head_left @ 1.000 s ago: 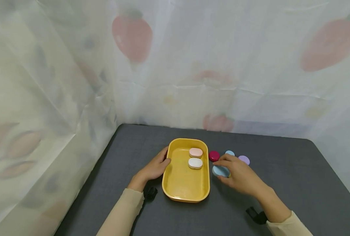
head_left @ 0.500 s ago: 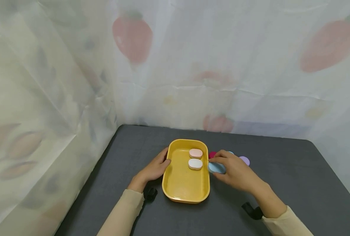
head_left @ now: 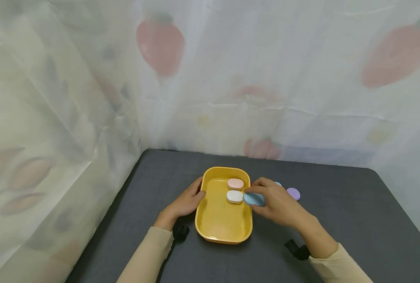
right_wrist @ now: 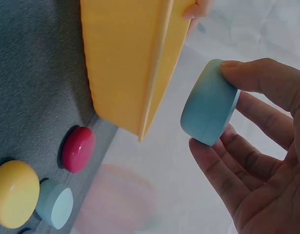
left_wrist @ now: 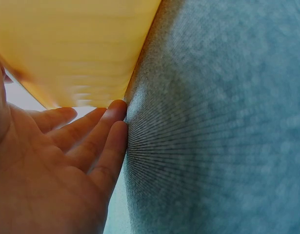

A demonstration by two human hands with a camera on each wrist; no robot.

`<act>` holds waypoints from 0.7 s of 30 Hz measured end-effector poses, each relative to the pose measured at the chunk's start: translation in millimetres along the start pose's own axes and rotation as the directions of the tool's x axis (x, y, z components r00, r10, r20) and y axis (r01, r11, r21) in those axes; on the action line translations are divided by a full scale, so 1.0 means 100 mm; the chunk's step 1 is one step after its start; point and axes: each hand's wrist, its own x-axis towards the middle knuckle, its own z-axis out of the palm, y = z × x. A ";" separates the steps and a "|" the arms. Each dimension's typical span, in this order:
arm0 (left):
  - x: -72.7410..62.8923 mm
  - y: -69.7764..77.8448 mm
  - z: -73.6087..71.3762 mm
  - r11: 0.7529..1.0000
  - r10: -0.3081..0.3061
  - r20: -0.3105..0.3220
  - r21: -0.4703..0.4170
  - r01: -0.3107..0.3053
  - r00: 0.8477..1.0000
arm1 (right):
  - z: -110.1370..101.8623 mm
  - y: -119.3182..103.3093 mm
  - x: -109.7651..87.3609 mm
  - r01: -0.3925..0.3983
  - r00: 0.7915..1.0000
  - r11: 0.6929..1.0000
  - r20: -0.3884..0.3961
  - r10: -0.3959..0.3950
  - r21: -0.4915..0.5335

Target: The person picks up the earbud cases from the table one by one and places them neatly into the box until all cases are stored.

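Note:
My left hand (head_left: 185, 201) grips the left side of a yellow tray (head_left: 222, 225), thumb over the rim; in the left wrist view its fingertips (left_wrist: 117, 108) lie along the outer wall. My right hand (head_left: 282, 203) pinches a blue oval block (head_left: 254, 199) between thumb and fingers, held up over the tray's right rim. Inside the tray, a pink oval block (head_left: 235, 184) and a white oval block (head_left: 234, 197) lie one behind the other. The right wrist view shows the blue block tilted in the fingers, above and apart from the tray's side wall.
Right of the tray, a red round piece (right_wrist: 78, 149), a yellow round piece (right_wrist: 15, 194) and a small light blue piece (right_wrist: 55, 204) rest on the dark grey tabletop (head_left: 351, 212). A purple piece (head_left: 293, 193) sits behind my right hand. A patterned curtain (head_left: 210, 78) encloses the table.
My right hand has carried the blue block leftward, from beside the tray to over its right rim, now covering most of the red piece. The left hand and tray stay put.

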 end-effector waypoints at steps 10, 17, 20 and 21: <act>0.00 0.00 -0.01 1.000 0.016 0.008 -0.013 -0.015 1.000 | 0.01 -0.10 0.08 -0.002 1.000 1.000 0.016 0.001 0.023; 0.00 0.00 -0.02 0.999 0.022 0.021 -0.033 -0.022 1.000 | 0.05 -0.11 0.13 0.034 0.999 0.999 -0.001 -0.034 0.021; 0.00 -0.01 -0.02 0.999 0.025 0.023 -0.037 -0.025 0.999 | 0.07 -0.12 0.14 0.037 0.999 0.999 0.002 -0.037 0.027; 0.00 -0.01 -0.02 0.999 0.026 0.022 -0.036 -0.025 0.999 | 0.07 -0.12 0.15 0.039 0.999 0.999 0.003 -0.039 0.027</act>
